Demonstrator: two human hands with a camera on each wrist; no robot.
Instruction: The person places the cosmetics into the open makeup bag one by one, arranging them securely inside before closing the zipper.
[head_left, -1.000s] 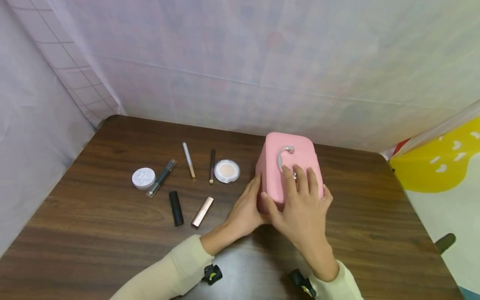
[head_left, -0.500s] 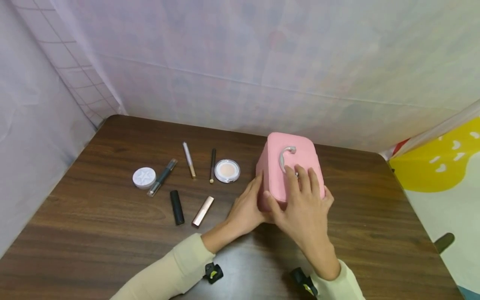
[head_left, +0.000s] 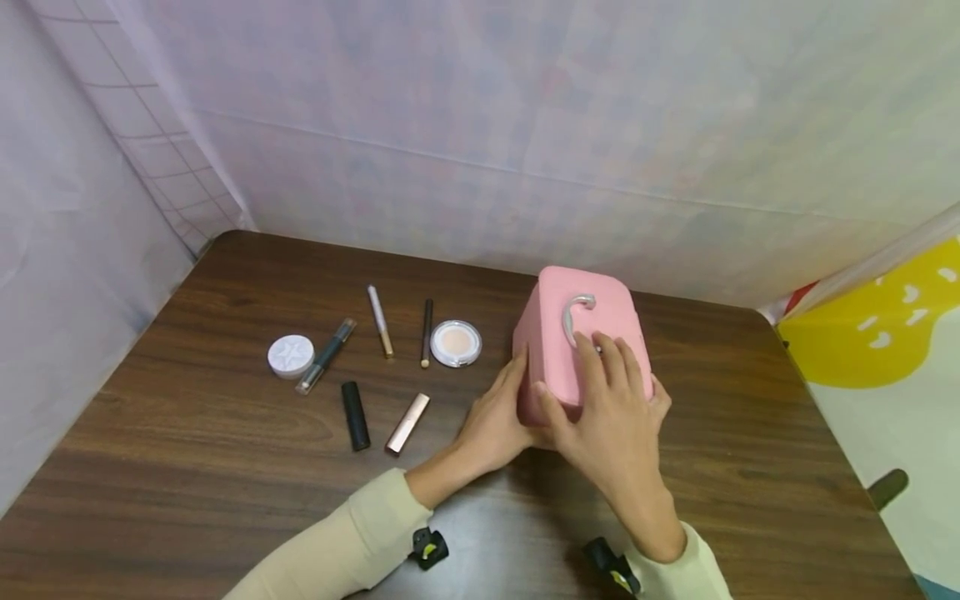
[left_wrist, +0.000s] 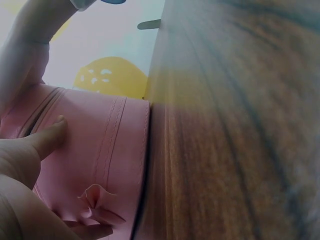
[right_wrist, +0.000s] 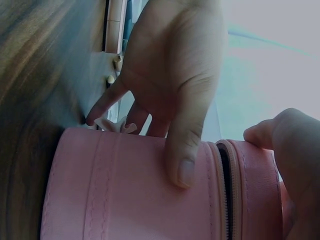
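Note:
A pink zippered cosmetic case [head_left: 555, 358] stands upright right of the table's middle, with a silver handle [head_left: 568, 321] on its lid. Around its near left corner my left hand [head_left: 491, 425] holds the body, thumb on the front. My right hand [head_left: 611, 433] grips the lid from above, fingers spread over the top and thumb at its near left edge. Between lid and body, the right wrist view shows a dark gap along the zipper [right_wrist: 226, 185], its teeth parted. A small pink bow [left_wrist: 97, 200] is on the case's side. The inside is hidden.
Left of the case lie a pressed powder compact [head_left: 456, 343], a dark pencil [head_left: 427, 333], a white-and-gold pen [head_left: 380, 321], a double-ended stick [head_left: 326, 356], a round white star-topped case [head_left: 291, 356], a black tube [head_left: 356, 417] and a rose-gold tube [head_left: 408, 424]. A curtain hangs behind.

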